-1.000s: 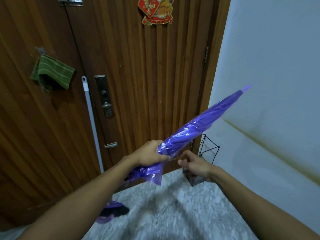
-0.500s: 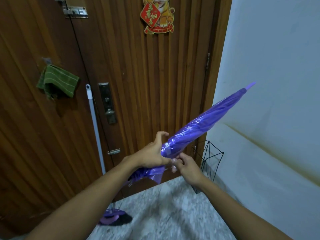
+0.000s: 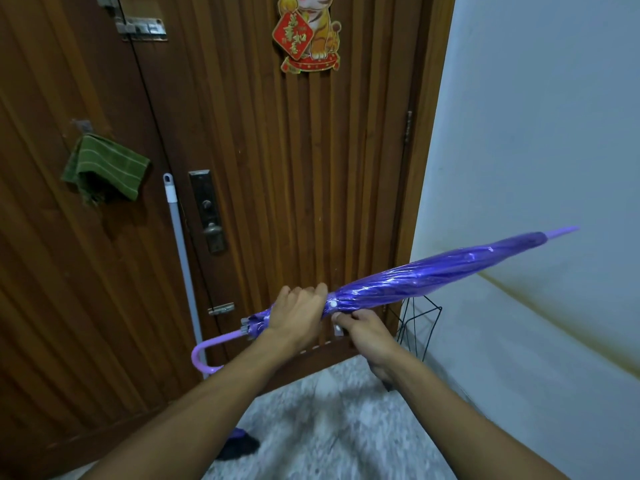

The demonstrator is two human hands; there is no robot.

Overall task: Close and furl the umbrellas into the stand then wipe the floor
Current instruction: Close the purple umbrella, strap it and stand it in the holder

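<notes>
Umbrella (image 3: 408, 282) furled, tip at 2 o'clock, left hand (image 3: 298, 313) wrapped round its canopy. Right hand (image 3: 363, 327) pinches strap (image 3: 337, 329) underneath; wire stand (image 3: 420, 323) at 4 o'clock.

A forearm partly hides the wire stand (image 3: 420, 318) and a blurred dark object (image 3: 239, 445).

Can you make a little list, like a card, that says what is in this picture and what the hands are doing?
place: by a wooden door, speckled floor
umbrella: purple, closed, held tilted with its tip up to the right
left hand: grips the umbrella
right hand: pinches the strap tab under it
stand: black wire, in the corner
cloth: green, hanging on the door
</notes>
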